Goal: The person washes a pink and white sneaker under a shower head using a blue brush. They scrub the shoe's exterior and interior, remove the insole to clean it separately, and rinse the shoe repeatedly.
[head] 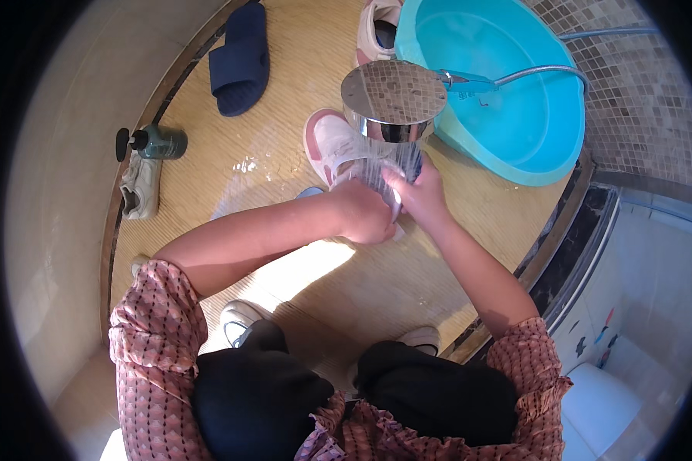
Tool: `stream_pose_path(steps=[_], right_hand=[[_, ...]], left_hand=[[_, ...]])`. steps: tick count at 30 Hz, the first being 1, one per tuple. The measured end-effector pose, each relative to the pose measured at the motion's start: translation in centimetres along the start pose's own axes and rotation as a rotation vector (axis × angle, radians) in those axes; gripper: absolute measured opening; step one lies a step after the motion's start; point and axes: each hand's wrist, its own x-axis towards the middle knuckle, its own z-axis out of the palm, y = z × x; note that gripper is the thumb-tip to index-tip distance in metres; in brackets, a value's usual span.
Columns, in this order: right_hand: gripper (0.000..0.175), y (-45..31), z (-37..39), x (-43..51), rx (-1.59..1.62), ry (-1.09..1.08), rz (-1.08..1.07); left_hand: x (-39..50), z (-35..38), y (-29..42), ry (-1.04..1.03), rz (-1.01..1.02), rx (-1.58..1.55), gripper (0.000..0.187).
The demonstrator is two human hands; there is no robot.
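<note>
My left hand (368,212) and my right hand (424,187) come together on a wet, pale item (393,199), gripping it from both sides. It looks like a shoe part, but fingers and water hide most of it. Something dark blue shows beside my right fingers. Water streams onto my hands from a round chrome shower head (395,95), whose handle rests across the rim of a turquoise plastic basin (579,124). Just beyond my left hand, a pink and white sneaker (330,135) points its toe away to the left; its rear is hidden.
Another pink and white sneaker (375,34) stands against the basin. A navy slide sandal (242,63) lies farther left on the wet, ribbed floor (288,69). By the left wall are a green pump bottle (164,143) and a white shoe (141,190). A metal hose (539,69) curves over the basin.
</note>
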Motion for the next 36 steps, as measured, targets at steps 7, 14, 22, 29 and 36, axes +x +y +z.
stream_pose_path(steps=[7, 14, 22, 29, 36], right_hand=[[0.041, -3.2, -0.9, -1.1, 0.025, -0.106, 0.210], [0.041, -1.2, -0.5, -0.7, 0.036, -0.036, 0.085], [0.040, -3.2, 0.1, -1.2, 0.012, -0.095, 0.180], [0.036, -2.8, -1.1, -1.1, 0.128, -0.133, 0.288], [0.035, -0.6, 0.0, -0.9, 0.257, -0.045, 0.226]], left_hand=[[-1.3, 1.0, -0.6, 0.121, 0.041, 0.034, 0.044], [0.7, 0.8, -0.8, -0.003, 0.000, -0.103, 0.039], [1.0, 1.7, -0.8, -0.116, -0.055, -0.062, 0.025], [0.0, 2.3, -0.7, 0.207, -0.166, -0.412, 0.030], [2.9, 2.6, -0.7, 0.156, -0.228, -1.087, 0.025]])
